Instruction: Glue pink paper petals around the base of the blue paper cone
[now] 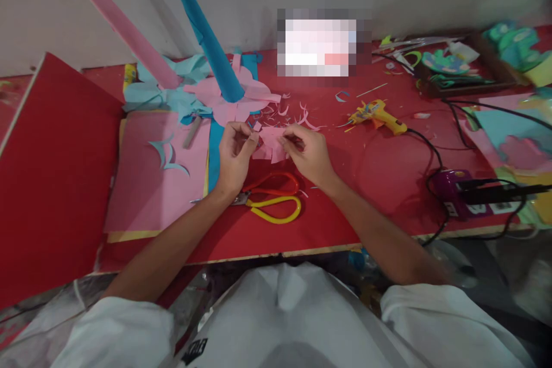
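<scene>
Remotely, I see my left hand (235, 154) and right hand (309, 152) pinching slit-edged pink paper (271, 146); below it, loop-handled red-and-yellow metal scissors (249, 203); left beyond it, a rolled blue paper tube (210, 46).

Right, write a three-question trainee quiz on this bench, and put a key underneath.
1. What colour is the paper between the left hand and the right hand?
2. True or false: the glue gun lies farther right than the scissors.
3. What stands upright, leaning, on the flower-shaped piece? A: the scissors; B: a blue tube; C: the glue gun.

Key: 1. Pink. 2. True. 3. B.
</scene>
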The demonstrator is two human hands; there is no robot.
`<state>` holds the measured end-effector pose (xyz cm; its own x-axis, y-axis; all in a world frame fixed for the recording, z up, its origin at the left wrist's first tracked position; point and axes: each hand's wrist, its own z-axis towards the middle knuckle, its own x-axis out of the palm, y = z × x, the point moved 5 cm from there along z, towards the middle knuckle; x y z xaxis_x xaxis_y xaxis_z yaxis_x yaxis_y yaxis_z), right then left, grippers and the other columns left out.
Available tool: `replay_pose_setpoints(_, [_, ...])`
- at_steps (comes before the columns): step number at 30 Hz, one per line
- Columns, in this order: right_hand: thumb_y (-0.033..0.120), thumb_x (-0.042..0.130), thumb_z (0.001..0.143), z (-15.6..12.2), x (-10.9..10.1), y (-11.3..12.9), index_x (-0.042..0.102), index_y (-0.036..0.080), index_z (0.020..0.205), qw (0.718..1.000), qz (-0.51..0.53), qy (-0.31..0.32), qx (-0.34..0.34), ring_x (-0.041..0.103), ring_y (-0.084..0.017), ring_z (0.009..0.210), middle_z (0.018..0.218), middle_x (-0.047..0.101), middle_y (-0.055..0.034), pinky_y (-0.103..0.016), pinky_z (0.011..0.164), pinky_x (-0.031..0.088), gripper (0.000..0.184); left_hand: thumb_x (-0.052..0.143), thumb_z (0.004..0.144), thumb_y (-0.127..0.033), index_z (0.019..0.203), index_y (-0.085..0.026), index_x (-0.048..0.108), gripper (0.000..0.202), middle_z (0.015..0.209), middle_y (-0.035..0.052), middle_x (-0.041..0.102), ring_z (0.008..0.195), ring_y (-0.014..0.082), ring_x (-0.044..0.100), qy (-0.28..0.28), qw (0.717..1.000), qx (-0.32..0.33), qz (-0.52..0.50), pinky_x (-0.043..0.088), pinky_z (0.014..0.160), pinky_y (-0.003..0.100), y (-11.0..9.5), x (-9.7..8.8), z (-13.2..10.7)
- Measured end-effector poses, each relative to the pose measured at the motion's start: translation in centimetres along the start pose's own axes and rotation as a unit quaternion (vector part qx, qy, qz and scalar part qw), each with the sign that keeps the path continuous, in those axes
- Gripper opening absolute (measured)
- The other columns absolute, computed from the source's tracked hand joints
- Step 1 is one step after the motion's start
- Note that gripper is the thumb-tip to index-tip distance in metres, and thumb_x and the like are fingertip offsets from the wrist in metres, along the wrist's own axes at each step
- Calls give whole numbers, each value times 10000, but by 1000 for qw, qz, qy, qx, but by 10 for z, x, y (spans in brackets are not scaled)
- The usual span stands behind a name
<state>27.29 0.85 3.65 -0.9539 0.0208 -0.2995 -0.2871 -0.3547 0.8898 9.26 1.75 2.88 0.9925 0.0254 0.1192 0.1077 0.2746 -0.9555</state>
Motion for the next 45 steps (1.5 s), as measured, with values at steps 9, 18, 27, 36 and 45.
replay_pose_setpoints(9, [752, 597, 964, -1, 0, -3, 600, 230, 803, 1000, 4, -1, -7, 574, -154, 673, 747, 637, -10, -307, 668, 450, 545, 824, 889, -593, 866, -215, 580, 451, 750, -25, 573, 662, 105, 537, 13, 1000, -1, 18, 462, 651, 246, 4, -1, 0])
replay_pose_setpoints(18, [731, 589, 981, -1, -1, 0, 592, 224, 789, 1000, -5, -6, -20, 558, -148, 670, 741, 633, -13, -297, 662, 443, 542, 840, 880, -572, 912, -222, 585, 435, 823, -12, 598, 741, 121, 578, 34, 999, 6, 19, 501, 723, 258, 5, 0, 0])
replay_pose_setpoints(27, [701, 586, 992, -1, 0, 1, 593, 229, 793, 1000, -8, -7, -17, 572, -156, 690, 738, 625, -13, -296, 674, 458, 512, 824, 900, -561, 974, -243, 578, 409, 852, -14, 600, 744, 122, 591, 28, 999, 30, 21, 507, 710, 259, 2, 0, 1])
replay_pose_setpoints(36, [662, 582, 1007, -1, 1, 1, 602, 229, 798, 1000, -9, -3, -17, 586, -161, 707, 759, 645, -20, -299, 680, 468, 481, 624, 1005, -663, 853, -213, 637, 476, 800, 10, 631, 737, 132, 572, 39, 993, 14, 112, 481, 712, 277, -2, 1, -1])
replay_pose_setpoints(45, [658, 580, 1010, -2, 1, 1, 629, 225, 830, 1000, -13, 7, -25, 592, -163, 732, 785, 661, -23, -298, 696, 478, 471, 816, 890, -523, 883, -208, 667, 348, 828, -10, 638, 747, 132, 562, 97, 987, 5, 130, 460, 737, 286, 13, 6, -2])
